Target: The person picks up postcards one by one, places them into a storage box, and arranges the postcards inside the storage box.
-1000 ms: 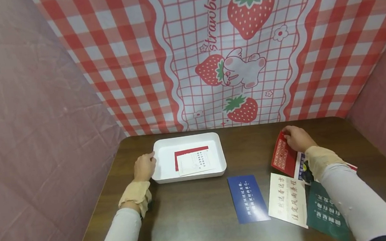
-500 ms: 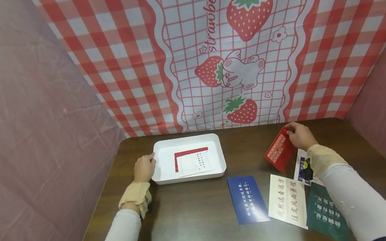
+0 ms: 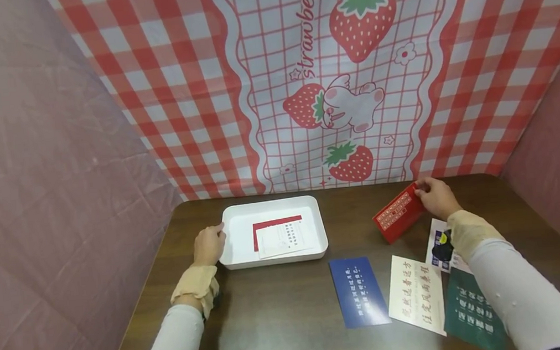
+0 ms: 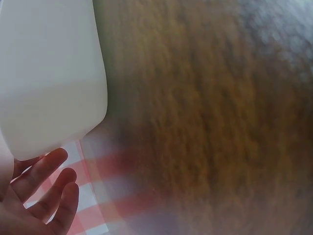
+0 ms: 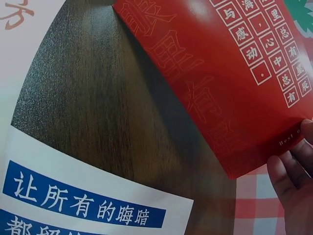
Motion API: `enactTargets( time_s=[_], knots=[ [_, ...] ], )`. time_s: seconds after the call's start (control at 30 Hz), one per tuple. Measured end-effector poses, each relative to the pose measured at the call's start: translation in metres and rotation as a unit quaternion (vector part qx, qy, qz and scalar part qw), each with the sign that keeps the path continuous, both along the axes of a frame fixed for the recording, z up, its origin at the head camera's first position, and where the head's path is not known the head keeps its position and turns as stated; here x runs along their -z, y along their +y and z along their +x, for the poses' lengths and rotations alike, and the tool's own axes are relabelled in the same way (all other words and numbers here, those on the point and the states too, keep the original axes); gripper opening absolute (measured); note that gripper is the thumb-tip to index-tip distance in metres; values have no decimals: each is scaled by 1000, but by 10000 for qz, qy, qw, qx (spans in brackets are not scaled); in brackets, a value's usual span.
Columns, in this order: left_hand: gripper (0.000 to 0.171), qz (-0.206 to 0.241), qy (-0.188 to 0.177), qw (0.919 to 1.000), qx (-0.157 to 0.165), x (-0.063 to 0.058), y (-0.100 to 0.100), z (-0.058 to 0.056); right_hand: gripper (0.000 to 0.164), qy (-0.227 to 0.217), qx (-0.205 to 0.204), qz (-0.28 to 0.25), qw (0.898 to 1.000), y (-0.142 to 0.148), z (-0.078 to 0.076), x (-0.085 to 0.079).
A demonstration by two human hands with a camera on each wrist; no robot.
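Note:
My right hand (image 3: 437, 197) pinches a red card (image 3: 399, 213) by its far right corner, holding it tilted above the table. Rows of boxed white characters cover the red card in the right wrist view, with my fingertips (image 5: 279, 169) at its edge. On the left, my left hand (image 3: 209, 244) grips the left wall of a white tray (image 3: 275, 261), thumb at the rim. Its other fingers (image 4: 41, 174) bend beside the tray's outer end in the left wrist view. Inside the tray, a white card (image 3: 285, 238) lies over another red card (image 3: 277, 221).
Right of the tray, a blue card (image 3: 359, 292), a cream card (image 3: 415, 295) and a green card (image 3: 473, 308) lie on the wooden table (image 3: 272, 314). A white card with a dark picture (image 3: 441, 248) sits partly under my right forearm. A checked cloth (image 3: 193, 93) hangs behind.
My right hand has lifted the red card off the pile and swung its lower end to the left, uncovering more of the picture card. The left hand stays at the tray.

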State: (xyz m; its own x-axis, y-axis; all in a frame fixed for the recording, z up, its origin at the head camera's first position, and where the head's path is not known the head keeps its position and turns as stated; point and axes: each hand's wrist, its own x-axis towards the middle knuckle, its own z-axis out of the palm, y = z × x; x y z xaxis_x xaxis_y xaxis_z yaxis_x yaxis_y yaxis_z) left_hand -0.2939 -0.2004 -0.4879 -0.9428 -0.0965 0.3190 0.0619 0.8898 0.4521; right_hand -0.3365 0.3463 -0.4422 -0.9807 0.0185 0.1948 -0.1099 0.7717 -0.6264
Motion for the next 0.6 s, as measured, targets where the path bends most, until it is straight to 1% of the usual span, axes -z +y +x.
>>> enactTargets(
  time_s=[0.17, 0.33, 0.43, 0.6],
  knots=[
    [32, 13, -85, 10000, -24, 3, -1, 0, 27, 66, 121, -95, 9999, 1, 3, 2],
    [31, 43, -136, 9999, -30, 6, -2, 1, 26, -117, 83, -282, 9995, 2, 6, 3],
    [31, 84, -105, 9999, -27, 6, -2, 1, 27, -237, 11, -468, 9986, 0, 6, -1],
    [31, 137, -55, 9999, -46, 2, -1, -2, 28, -259, 33, -637, 9976, -8, 5, -10]
  ],
)
